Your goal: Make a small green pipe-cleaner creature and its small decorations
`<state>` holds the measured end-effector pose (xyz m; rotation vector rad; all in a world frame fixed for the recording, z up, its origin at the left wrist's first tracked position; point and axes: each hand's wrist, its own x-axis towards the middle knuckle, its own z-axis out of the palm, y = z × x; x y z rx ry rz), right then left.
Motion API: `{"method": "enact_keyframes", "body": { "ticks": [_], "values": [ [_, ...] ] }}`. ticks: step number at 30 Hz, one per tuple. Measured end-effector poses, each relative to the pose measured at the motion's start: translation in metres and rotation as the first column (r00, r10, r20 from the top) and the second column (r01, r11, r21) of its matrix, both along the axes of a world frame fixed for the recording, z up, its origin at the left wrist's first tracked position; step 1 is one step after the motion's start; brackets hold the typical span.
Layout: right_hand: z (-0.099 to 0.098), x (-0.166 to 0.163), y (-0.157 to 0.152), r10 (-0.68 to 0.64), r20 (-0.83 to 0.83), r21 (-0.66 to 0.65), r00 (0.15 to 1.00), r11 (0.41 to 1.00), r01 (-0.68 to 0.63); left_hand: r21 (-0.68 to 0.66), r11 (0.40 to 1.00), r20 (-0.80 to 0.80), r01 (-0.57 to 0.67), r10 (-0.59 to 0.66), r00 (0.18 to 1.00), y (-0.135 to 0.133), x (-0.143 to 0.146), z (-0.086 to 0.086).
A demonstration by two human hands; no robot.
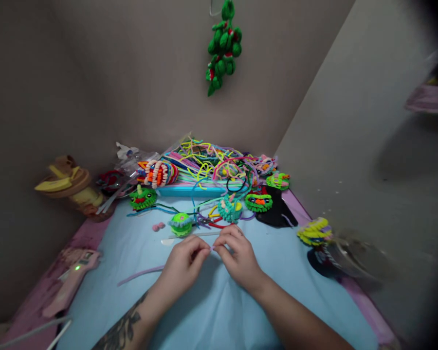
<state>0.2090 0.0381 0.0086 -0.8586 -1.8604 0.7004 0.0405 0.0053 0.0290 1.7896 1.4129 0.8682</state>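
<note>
My left hand (184,265) and my right hand (239,257) meet over the light blue mat (211,311), fingertips pinched together on a lilac pipe cleaner (142,273). The pipe cleaner trails left across the mat from under my left hand. Both hands are closed in a pinch. Just beyond my fingers lie small pipe-cleaner figures: a green and teal round one (181,224), a teal one (229,209) and a green one with an orange mouth (258,201).
A heap of coloured pipe cleaners (208,165) fills a blue tray at the back. A green horned figure (142,198) sits left. A yellow-purple coil (315,231) lies right, a pink glue gun (73,277) left. A green ornament (222,48) hangs on the wall.
</note>
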Motion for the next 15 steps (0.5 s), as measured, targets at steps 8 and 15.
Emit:
{"method": "enact_keyframes", "body": {
  "ticks": [8,15],
  "values": [
    [-0.005,-0.012,-0.001,0.102,-0.504,-0.384,0.858,0.863,-0.328,-0.28,0.956,0.464,0.092,0.051,0.884,0.004,0.008,-0.003],
    [-0.009,-0.022,-0.007,0.002,-0.683,-0.484,0.73,0.748,-0.455,-0.282,0.953,0.527,0.111,0.057,0.848,0.006,0.01,-0.01]
  ]
}}
